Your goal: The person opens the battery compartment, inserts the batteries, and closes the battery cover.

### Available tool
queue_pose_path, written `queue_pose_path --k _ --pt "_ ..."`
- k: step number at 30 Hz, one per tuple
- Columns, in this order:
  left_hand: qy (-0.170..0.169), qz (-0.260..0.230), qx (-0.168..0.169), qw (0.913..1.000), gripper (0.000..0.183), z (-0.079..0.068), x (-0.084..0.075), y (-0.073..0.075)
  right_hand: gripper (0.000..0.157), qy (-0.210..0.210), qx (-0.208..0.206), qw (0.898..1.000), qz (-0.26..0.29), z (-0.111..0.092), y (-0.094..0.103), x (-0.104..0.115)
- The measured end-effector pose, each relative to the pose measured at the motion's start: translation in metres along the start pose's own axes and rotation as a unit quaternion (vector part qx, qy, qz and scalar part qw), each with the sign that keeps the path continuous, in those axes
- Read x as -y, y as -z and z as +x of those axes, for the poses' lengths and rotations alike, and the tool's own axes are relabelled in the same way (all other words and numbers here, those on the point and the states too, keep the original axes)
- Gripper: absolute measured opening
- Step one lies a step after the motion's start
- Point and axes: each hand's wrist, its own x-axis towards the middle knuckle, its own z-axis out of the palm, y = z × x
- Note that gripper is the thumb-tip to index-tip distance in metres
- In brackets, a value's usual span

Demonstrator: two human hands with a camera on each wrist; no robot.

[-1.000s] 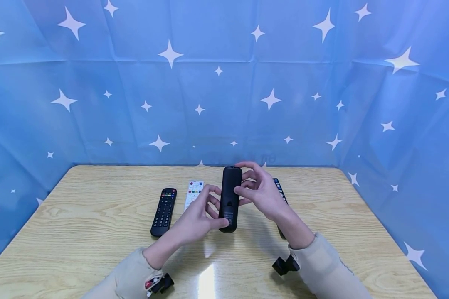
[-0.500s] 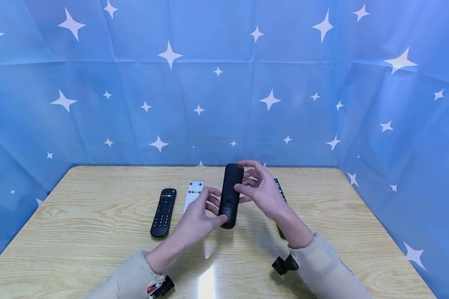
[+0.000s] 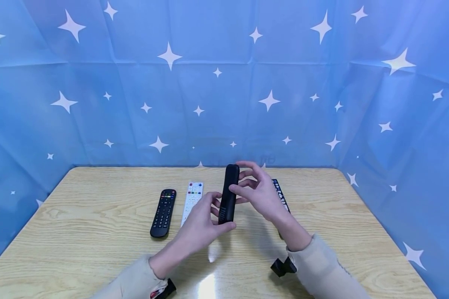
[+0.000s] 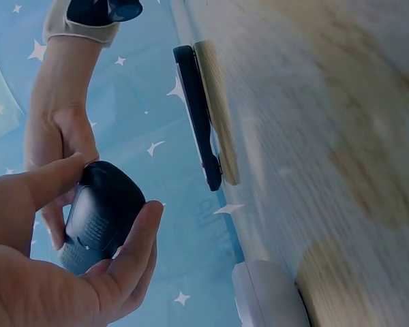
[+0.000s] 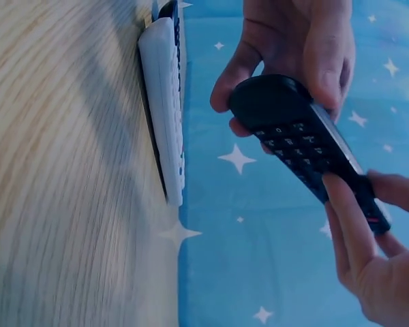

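Both hands hold a black remote control (image 3: 229, 193) above the table, its long side tilted up and away. Near its lower end, my left hand (image 3: 200, 222) grips it between thumb and fingers. Toward the upper end my right hand (image 3: 260, 195) pinches it, thumb on the side facing me. The head view shows the back and one edge of this remote. Its number buttons face the camera in the right wrist view, where the remote (image 5: 286, 122) spans between the two hands. From the left wrist, the lower end of the remote (image 4: 105, 211) is seen close up, with small print.
On the wooden table (image 3: 78, 257) lie a black remote (image 3: 163, 214) at left and a white remote (image 3: 192, 199), partly behind my left hand. Another dark remote (image 3: 280, 195) lies partly under my right forearm. A blue star-patterned cloth (image 3: 209, 87) hangs behind the table.
The held remote has turned about its long axis, so its back looks narrower and an edge shows. My left hand has shifted slightly, its thumb now at the remote's lower edge.
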Motion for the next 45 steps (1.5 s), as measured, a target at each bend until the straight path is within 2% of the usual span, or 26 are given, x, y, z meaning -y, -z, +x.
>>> queue_pose_path --k 8,18,29,32,36,41,45 --pt "0.01 -0.02 0.013 0.9997 0.064 -0.001 0.0 0.0 0.062 -0.005 -0.009 1.0 -0.026 -0.001 -0.005 0.0" --pt "0.028 -0.044 0.034 0.998 0.061 -0.001 -0.003 0.001 0.074 -0.018 0.025 0.995 -0.099 0.002 -0.006 -0.002" --pt "0.018 -0.065 0.07 0.9953 0.064 0.0 -0.003 0.001 0.075 -0.023 0.022 0.989 -0.142 0.0 -0.004 -0.004" --pt "0.019 -0.052 0.082 0.9951 0.064 0.0 -0.003 0.004 0.074 -0.022 0.014 0.986 -0.162 0.0 -0.003 -0.006" --pt "0.017 -0.007 0.096 0.9952 0.063 0.0 -0.002 0.01 0.073 -0.028 0.001 0.979 -0.204 0.001 0.001 -0.01" --pt "0.004 0.048 0.103 0.9936 0.058 -0.001 -0.001 0.019 0.074 -0.029 -0.008 0.964 -0.262 0.003 0.005 -0.014" --pt "0.006 0.081 0.11 0.9906 0.055 -0.003 0.0 0.023 0.075 -0.029 -0.004 0.948 -0.317 0.004 0.008 -0.018"
